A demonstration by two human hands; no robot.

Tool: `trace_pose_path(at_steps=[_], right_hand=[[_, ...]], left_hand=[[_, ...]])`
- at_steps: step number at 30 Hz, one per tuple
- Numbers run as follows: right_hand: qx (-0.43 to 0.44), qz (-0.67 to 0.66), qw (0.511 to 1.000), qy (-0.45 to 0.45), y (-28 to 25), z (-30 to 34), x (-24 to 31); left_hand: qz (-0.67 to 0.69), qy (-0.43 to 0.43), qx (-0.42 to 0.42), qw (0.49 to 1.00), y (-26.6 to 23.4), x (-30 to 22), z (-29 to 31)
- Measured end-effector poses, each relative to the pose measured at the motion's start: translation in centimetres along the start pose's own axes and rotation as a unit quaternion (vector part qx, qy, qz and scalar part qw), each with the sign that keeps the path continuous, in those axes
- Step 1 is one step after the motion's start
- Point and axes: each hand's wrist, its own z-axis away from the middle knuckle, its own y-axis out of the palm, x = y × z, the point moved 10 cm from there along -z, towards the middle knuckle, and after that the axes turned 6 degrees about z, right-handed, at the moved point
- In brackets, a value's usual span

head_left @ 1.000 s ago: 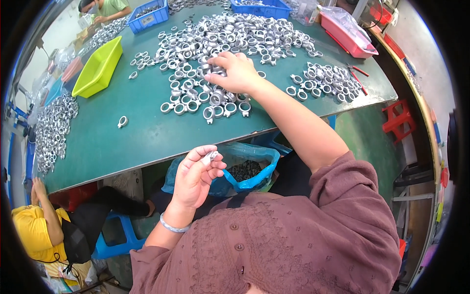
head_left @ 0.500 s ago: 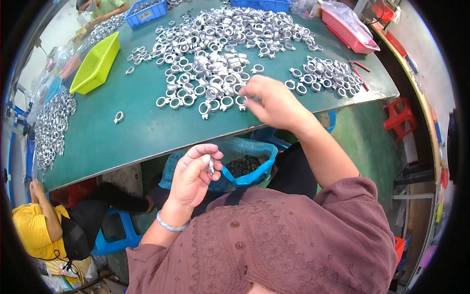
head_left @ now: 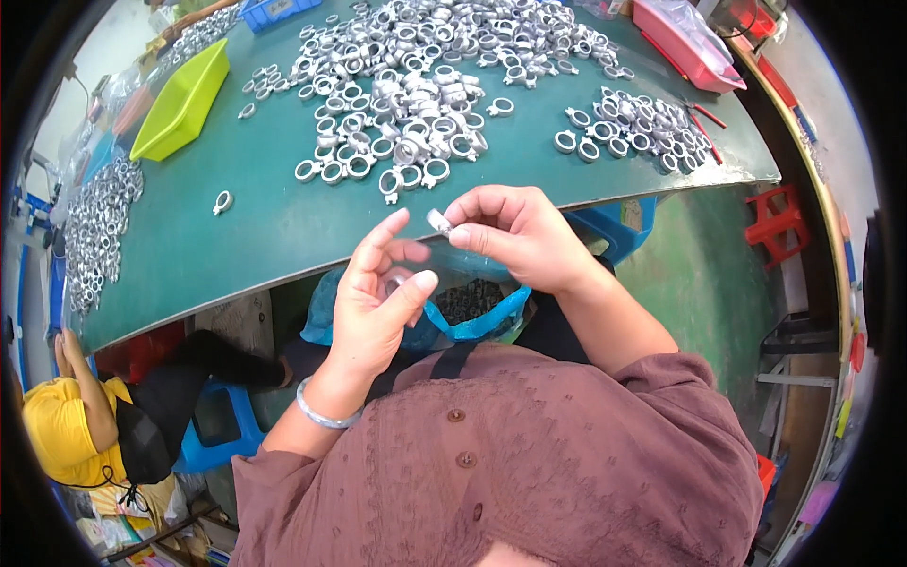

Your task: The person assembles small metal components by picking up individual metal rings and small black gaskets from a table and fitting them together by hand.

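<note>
Green table point(head_left: 283, 227) fills the upper half of the frame, strewn with small silver metal rings point(head_left: 416, 104); a second cluster of rings point(head_left: 633, 128) lies upper right. Lime-green tray point(head_left: 184, 99) at upper left, pink tray point(head_left: 685, 42) at upper right, blue bin point(head_left: 274, 9) on the top edge. Right hand point(head_left: 520, 231), centre frame just below the table edge, pinches one small metal piece point(head_left: 439, 222) between thumb and fingertips. Left hand point(head_left: 378, 293), just beside it, is half curled, thumb bent across a ring point(head_left: 395, 282) against its fingers. Blue bag point(head_left: 472, 307) of dark parts sits under both hands. A person in yellow point(head_left: 61, 435) crouches at lower left.
</note>
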Motion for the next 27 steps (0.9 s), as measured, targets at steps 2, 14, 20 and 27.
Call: trace_pose_path(at_steps=[2,14,20,27], right_hand=[[0.010,-0.084,0.996,0.038,1.3,0.9,-0.5],[0.024,-0.145,0.988,0.056,2.7,1.8,-1.7],[0.005,-0.104,0.994,0.022,2.3,1.8,-2.0],[0.006,-0.102,0.995,0.012,2.4,1.8,-1.8]], left_hand=[[-0.012,0.028,0.004,1.000,-0.1,0.1,-0.1],[-0.038,0.019,0.046,0.998,0.2,0.9,-0.3],[-0.091,0.049,0.059,0.993,0.4,0.6,-0.4],[-0.101,0.049,0.073,0.991,0.7,0.6,-0.3]])
